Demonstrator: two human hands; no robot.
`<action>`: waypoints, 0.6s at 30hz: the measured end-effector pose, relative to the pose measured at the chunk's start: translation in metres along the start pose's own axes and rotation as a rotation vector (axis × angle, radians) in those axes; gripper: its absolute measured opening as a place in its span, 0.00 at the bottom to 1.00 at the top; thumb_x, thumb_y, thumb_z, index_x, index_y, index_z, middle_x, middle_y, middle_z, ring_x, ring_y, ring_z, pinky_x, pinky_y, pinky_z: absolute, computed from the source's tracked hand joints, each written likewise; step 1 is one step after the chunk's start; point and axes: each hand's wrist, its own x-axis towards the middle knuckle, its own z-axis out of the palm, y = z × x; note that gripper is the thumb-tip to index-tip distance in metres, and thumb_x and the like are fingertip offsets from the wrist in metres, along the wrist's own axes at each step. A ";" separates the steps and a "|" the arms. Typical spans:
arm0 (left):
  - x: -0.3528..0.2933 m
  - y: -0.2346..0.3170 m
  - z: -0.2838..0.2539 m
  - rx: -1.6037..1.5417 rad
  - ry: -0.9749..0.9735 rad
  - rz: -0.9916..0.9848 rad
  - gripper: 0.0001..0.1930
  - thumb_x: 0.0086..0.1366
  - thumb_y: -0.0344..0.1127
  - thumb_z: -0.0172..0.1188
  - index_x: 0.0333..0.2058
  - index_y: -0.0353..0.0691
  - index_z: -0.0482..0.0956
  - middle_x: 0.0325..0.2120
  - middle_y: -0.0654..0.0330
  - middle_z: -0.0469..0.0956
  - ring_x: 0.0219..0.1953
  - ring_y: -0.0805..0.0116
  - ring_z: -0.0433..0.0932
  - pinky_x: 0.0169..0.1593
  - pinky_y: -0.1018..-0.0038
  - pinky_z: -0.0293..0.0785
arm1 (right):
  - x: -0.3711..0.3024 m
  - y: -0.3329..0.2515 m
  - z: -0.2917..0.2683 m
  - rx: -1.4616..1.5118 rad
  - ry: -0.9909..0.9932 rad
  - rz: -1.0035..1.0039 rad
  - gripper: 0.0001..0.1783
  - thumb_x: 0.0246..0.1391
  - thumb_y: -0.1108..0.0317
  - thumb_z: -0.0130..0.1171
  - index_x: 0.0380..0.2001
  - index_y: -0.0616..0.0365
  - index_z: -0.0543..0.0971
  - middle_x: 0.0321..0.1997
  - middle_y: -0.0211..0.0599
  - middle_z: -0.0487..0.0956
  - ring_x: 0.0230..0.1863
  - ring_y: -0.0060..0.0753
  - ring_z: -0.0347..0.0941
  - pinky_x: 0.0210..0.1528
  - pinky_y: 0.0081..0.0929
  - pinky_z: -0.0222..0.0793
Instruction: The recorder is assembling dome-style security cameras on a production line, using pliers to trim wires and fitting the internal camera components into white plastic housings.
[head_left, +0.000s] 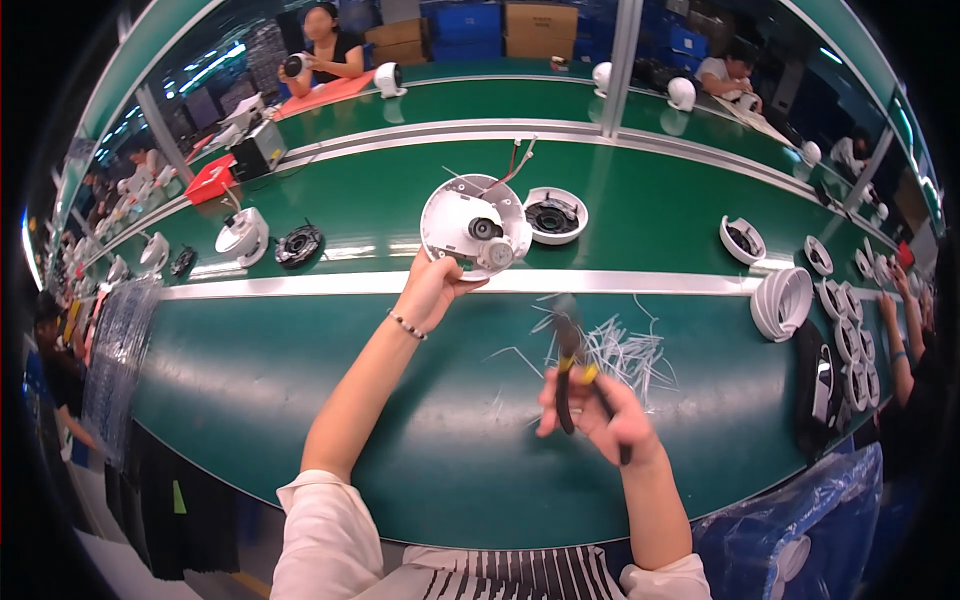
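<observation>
My left hand point(430, 292) grips the lower rim of a round white camera housing point(448, 217), tilted up over the pale edge strip of the bench. A dark lens sits inside it, and thin wires stick out at its top. My right hand point(612, 418) is closed round pliers point(567, 350) with black and yellow handles, whose jaws point away from me and are blurred. Beside the jaws lies a heap of clipped white cable ties point(628, 352). Just right of the housing, a white ring-shaped cover point(556, 217) with a black inside rests on the green belt.
Another white housing point(241, 236) and a black ring part point(298, 245) stand on the belt at left. At right are stacked white rings point(781, 304), a black case point(818, 385) and a blue plastic-lined bin point(790, 530). Co-workers sit across the line and at both sides.
</observation>
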 end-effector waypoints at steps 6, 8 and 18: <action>-0.032 -0.008 0.029 0.160 -0.103 -0.151 0.32 0.44 0.19 0.39 0.52 0.39 0.48 0.46 0.51 0.62 0.44 0.58 0.70 0.44 0.63 0.73 | 0.007 0.001 -0.027 0.561 -0.055 0.046 0.43 0.44 0.44 0.40 0.53 0.72 0.53 0.49 0.55 0.65 0.43 0.49 0.67 0.41 0.45 0.65; -0.040 -0.007 0.037 0.190 -0.119 -0.184 0.32 0.45 0.19 0.39 0.52 0.39 0.48 0.46 0.52 0.62 0.45 0.59 0.69 0.44 0.64 0.73 | 0.007 0.003 -0.027 0.605 -0.067 0.076 0.43 0.45 0.43 0.38 0.52 0.73 0.54 0.50 0.56 0.64 0.44 0.51 0.67 0.41 0.47 0.64; -0.064 -0.004 0.055 0.298 -0.210 -0.203 0.31 0.46 0.19 0.40 0.52 0.39 0.49 0.46 0.53 0.61 0.46 0.59 0.68 0.43 0.65 0.73 | 0.008 0.004 -0.027 0.646 -0.107 0.109 0.43 0.45 0.43 0.35 0.52 0.75 0.55 0.49 0.58 0.64 0.44 0.55 0.67 0.41 0.51 0.64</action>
